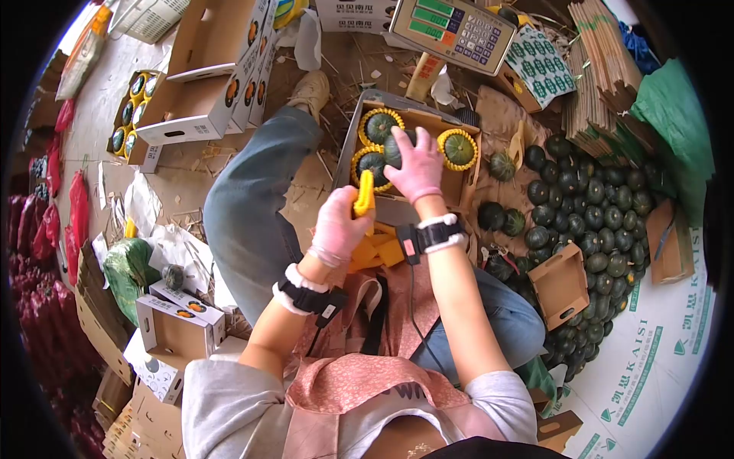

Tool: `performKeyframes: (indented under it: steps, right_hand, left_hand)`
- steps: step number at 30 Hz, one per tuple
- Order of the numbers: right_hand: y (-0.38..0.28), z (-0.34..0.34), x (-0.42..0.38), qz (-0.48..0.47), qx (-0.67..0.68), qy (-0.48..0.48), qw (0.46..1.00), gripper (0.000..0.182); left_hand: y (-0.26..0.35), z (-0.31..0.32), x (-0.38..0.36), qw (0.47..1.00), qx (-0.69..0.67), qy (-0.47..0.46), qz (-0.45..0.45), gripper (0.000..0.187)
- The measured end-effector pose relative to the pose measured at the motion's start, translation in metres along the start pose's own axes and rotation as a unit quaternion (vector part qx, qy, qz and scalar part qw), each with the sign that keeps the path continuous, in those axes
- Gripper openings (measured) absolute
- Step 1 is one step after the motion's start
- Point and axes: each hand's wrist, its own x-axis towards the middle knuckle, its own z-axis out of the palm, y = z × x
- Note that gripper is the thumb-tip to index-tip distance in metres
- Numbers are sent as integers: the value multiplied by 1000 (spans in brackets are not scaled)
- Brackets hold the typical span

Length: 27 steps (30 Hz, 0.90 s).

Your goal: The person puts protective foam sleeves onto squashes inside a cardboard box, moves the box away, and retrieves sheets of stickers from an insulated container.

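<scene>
My right hand (419,167), in a pink glove, grips a dark green squash (396,147) inside an open cardboard box (466,183) in front of me. Three other squashes (459,149) in yellow foam nets lie in that box. My left hand (338,226), also gloved, holds a yellow foam net (365,195) just in front of the box. More yellow nets (378,251) lie on my lap.
A large pile of dark green squashes (592,218) covers the floor at the right. A digital scale (453,29) stands beyond the box. Cardboard boxes (206,92) sit at upper left and a small one (560,284) at right. Flat cartons (600,73) are stacked at upper right.
</scene>
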Motion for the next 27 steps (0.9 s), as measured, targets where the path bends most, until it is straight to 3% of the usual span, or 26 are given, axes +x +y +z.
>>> performKeyframes:
  steps: [3,4,5,7,8,9,10,11,12,13,14,15,17,19,20,23,24,25,27]
  right_hand:
    - [-8,32,12,60,-10,-100,993,80]
    - [-8,25,10,32,-54,-100,993,84]
    - [-10,20,1,21,-66,-17,997,74]
    - [-19,-8,-26,-6,139,95,986,61]
    - [-21,-11,-46,17,331,17,943,53]
    - [-21,-14,-67,43,508,-63,858,46]
    - [-36,-32,-85,44,518,-67,852,43]
    - [-53,-52,-98,46,527,-69,846,40]
    - [-57,-56,-106,31,459,-17,888,30]
    - [-53,-57,-114,48,525,-34,849,27]
    - [-45,-54,-121,61,588,-51,805,25]
    - [-40,-53,-126,74,649,-70,754,22]
    - [-35,-55,-133,63,656,-51,751,17]
    - [-36,-57,-139,97,677,-26,729,19]
    - [-30,-43,-142,112,648,18,753,18]
    - [-46,-50,-136,101,557,133,814,32]
    - [-44,-48,-133,108,529,133,831,44]
    - [-45,-48,-133,125,541,129,822,40]
    - [-51,-50,-132,126,461,161,864,40]
  left_hand:
    - [-7,-27,-1,995,59,80,27,25]
    - [-7,-35,-1,992,74,95,33,25]
    - [-9,-40,-2,990,87,109,37,26]
    - [-14,-40,-3,988,78,119,66,22]
    - [-12,-37,-3,990,65,99,82,22]
    - [-10,-30,-6,991,52,74,95,22]
    - [6,-26,-11,996,-12,12,87,22]
    - [2,-20,-14,986,-39,-53,154,30]
    - [8,-19,-20,980,-47,-105,162,34]
    - [16,-20,-24,972,-54,-152,172,37]
    - [18,-27,-27,937,-178,-294,57,46]
    - [16,-26,-28,894,-276,-352,0,45]
    - [17,-27,-34,844,-410,-340,-67,37]
    - [10,-23,-28,932,-212,-271,113,32]
    - [8,-22,-25,948,-104,-224,200,30]
    - [26,-22,-31,970,-29,-116,211,25]
    - [29,-19,-36,980,-12,-88,180,26]
    - [29,-15,-37,979,-3,-52,198,26]
    - [24,-6,-34,971,15,24,239,27]
